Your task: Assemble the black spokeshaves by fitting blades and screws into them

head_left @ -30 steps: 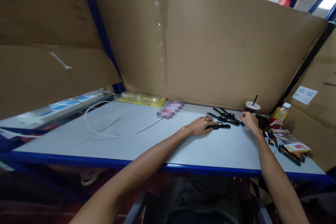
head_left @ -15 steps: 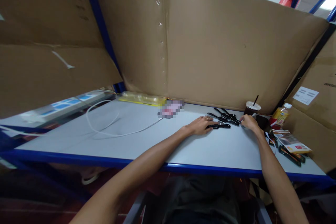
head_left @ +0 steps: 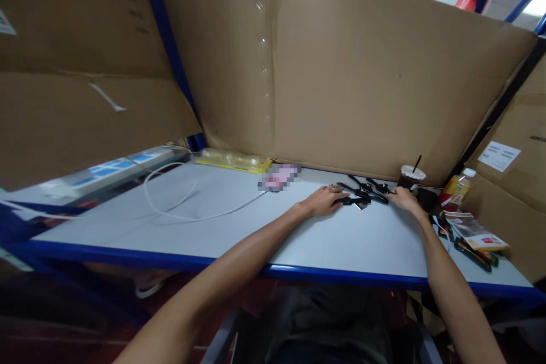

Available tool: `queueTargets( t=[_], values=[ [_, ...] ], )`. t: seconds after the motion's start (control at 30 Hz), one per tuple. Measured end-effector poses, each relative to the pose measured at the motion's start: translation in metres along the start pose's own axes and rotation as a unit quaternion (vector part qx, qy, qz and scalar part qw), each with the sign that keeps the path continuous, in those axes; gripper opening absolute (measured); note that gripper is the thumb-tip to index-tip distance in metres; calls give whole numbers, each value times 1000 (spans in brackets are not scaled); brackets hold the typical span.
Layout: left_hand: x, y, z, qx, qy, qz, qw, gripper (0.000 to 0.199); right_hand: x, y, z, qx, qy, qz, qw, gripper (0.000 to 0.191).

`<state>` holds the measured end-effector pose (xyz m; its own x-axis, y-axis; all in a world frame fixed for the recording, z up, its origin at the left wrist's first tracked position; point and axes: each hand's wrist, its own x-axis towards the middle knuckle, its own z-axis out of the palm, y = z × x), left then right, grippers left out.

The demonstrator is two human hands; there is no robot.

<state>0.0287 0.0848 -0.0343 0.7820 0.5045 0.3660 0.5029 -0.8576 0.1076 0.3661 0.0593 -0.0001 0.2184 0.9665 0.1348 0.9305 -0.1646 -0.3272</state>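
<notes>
My left hand [head_left: 325,201] rests on the table with its fingers closed on one end of a black-handled tool [head_left: 350,201]. A small silvery, flat part shows near the tool's far end; its exact kind I cannot make out. Just beyond lies a loose pile of similar black tools [head_left: 362,189], crossed over one another. To the right of the pile, my right hand [head_left: 403,199] has its fingers pinched at the end of another slim black tool [head_left: 379,186], which points left over the pile.
A lidded cup with a black straw [head_left: 411,176] and a bottle [head_left: 458,189] stand behind my right hand. A packet [head_left: 475,231] and orange-black tools [head_left: 472,254] lie at right. A white cable [head_left: 205,219] runs to a pixelated item [head_left: 279,177]. Cardboard [head_left: 341,68] walls the back.
The black tool at my left hand has turned, and its silvery part now shows. A black tool at my right hand now reaches left over the pile. Both hands stay in nearly the same places.
</notes>
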Motion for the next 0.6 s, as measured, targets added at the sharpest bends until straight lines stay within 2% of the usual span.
queueTargets(
  t=[0.1,0.17,0.27,0.33,0.43,0.6],
  values=[
    [1,-2,-2,0,15,-9,1000,45,-3,-9,-3,33,12,-20,999,24],
    [3,-3,-10,0,66,-36,997,40,-5,-17,-5,66,9,-45,997,26],
    [3,-7,-28,8,165,-111,980,28,-11,-32,-11,131,-14,-92,987,28],
    [0,-11,-40,16,211,-155,965,30,-18,-41,-14,174,-50,-123,976,28],
    [-5,-16,-52,21,243,-183,952,28,-33,-55,-18,218,-127,-163,954,27],
    [-7,-15,-52,16,225,-168,960,24,-54,-76,-14,229,-276,-226,906,24]
  ],
)
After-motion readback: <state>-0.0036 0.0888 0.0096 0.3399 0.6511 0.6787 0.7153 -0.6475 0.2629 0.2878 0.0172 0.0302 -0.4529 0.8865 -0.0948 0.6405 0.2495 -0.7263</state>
